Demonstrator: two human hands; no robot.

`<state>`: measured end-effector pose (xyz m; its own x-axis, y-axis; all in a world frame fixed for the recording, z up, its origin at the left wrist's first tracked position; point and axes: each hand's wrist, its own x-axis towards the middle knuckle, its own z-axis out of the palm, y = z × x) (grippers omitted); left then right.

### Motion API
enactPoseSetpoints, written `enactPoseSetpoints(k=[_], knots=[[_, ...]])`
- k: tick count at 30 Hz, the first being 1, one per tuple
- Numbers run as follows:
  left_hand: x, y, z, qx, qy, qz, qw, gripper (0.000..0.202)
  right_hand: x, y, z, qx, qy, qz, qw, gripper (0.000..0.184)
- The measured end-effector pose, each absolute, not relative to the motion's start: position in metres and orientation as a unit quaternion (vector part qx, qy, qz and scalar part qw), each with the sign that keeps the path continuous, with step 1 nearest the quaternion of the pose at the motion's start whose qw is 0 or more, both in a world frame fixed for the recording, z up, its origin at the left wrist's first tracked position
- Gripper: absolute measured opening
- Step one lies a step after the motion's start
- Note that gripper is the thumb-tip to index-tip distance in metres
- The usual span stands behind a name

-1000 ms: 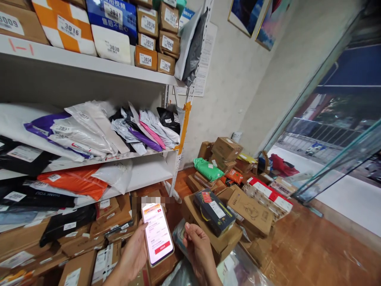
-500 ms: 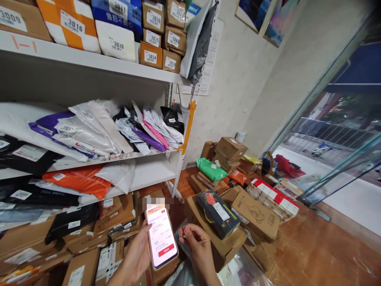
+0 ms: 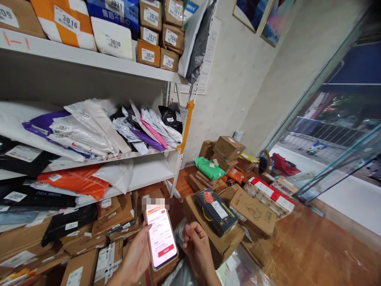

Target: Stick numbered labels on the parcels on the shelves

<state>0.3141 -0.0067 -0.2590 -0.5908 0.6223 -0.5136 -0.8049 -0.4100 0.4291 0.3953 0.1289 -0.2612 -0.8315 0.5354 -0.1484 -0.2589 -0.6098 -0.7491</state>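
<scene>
My left hand grips a smartphone at the bottom centre, its lit screen showing white and pink panels with a red button. My right hand hovers just right of the phone with its fingers curled in; nothing shows in them. Behind the hands a dark blue box lies on a large cardboard carton.
A white shelf rack on the left holds numbered cartons above, poly mailer bags in the middle and boxes below. More parcels, a green bag among them, are piled on the wooden floor. A glass door stands at right.
The view shifted slightly. My right hand has drawn its fingers in and sits a little nearer the phone's right edge. The phone stays in my left hand.
</scene>
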Motion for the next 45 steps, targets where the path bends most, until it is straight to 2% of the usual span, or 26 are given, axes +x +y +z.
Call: enactPoseSetpoints(k=[4, 9, 16, 21, 24, 30, 39, 42, 43, 45], knots=[[0.316, -0.004, -0.256, -0.144, 0.331, 0.825, 0.435, 0.057, 0.395, 0.132, -0.264, -0.164, -0.375, 0.887, 0.215, 0.033], [0.316, -0.002, -0.257, -0.132, 0.32, 0.832, 0.434, 0.056, 0.396, 0.135, -0.257, -0.154, -0.268, 0.936, 0.17, 0.03], [0.316, -0.002, -0.257, -0.14, 0.327, 0.834, 0.422, 0.058, 0.396, 0.137, -0.255, -0.183, -0.205, 0.947, 0.167, 0.027], [0.315, -0.002, -0.261, -0.132, 0.346, 0.833, 0.411, 0.06, 0.398, 0.144, -0.26, -0.226, -0.182, 0.947, 0.136, 0.036], [0.316, -0.002, -0.259, -0.14, 0.352, 0.827, 0.415, 0.057, 0.401, 0.15, -0.263, -0.183, -0.176, 0.961, 0.106, 0.04], [0.318, -0.002, -0.254, -0.142, 0.355, 0.831, 0.405, 0.055, 0.408, 0.155, -0.26, -0.051, -0.148, 0.987, 0.039, 0.06], [0.317, -0.002, -0.252, -0.14, 0.368, 0.823, 0.41, 0.055, 0.414, 0.156, -0.25, -0.031, -0.214, 0.976, 0.025, 0.069], [0.316, -0.002, -0.253, -0.134, 0.378, 0.822, 0.404, 0.056, 0.414, 0.158, -0.263, -0.112, -0.412, 0.897, 0.115, 0.065], [0.316, -0.003, -0.253, -0.128, 0.379, 0.821, 0.406, 0.056, 0.415, 0.159, -0.269, -0.138, -0.533, 0.817, 0.17, 0.056], [0.316, -0.003, -0.255, -0.126, 0.378, 0.818, 0.415, 0.056, 0.417, 0.162, -0.282, -0.141, -0.755, 0.581, 0.269, 0.032]])
